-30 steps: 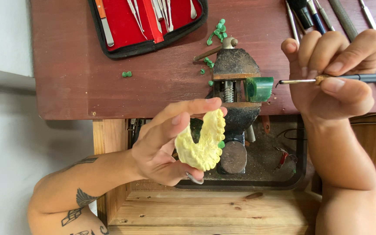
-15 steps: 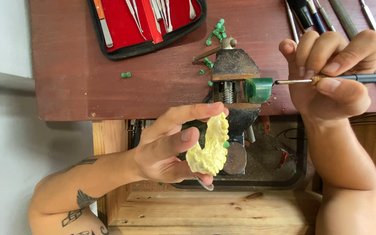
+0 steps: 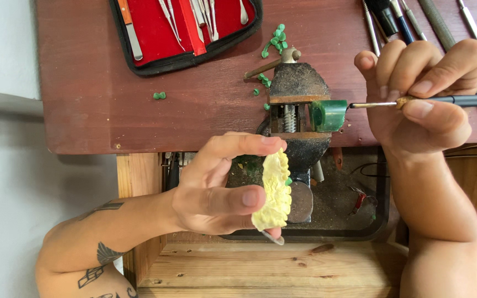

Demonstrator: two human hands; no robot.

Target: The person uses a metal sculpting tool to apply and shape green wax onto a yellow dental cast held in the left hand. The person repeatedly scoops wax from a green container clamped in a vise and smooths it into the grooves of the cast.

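Landmark is the bench vise (image 3: 296, 118): left hand (image 3: 216, 190) sits just below-left of it, thumb and fingers pinching a pale yellow dental cast (image 3: 274, 190) edge-on, just in front of the vise base. Green wax block (image 3: 328, 115) is clamped at the vise's right side. Right hand (image 3: 418, 102), right of the vise, has fingers pressed together around a thin carving tool (image 3: 415, 102), tip touching the wax block.

At the upper left of the frame my red-lined tool case (image 3: 186, 33) lies open on the dark wooden counter (image 3: 84, 110), with slim metal instruments (image 3: 168, 19) strapped inside. Small green scraps (image 3: 274, 38) are scattered near the top centre, and two more (image 3: 159, 95) lie alone further left. Loose files and picks (image 3: 437, 25) lie at the upper right. Below the counter sits a dark tray (image 3: 360, 204) on pale wooden boards (image 3: 282, 270).
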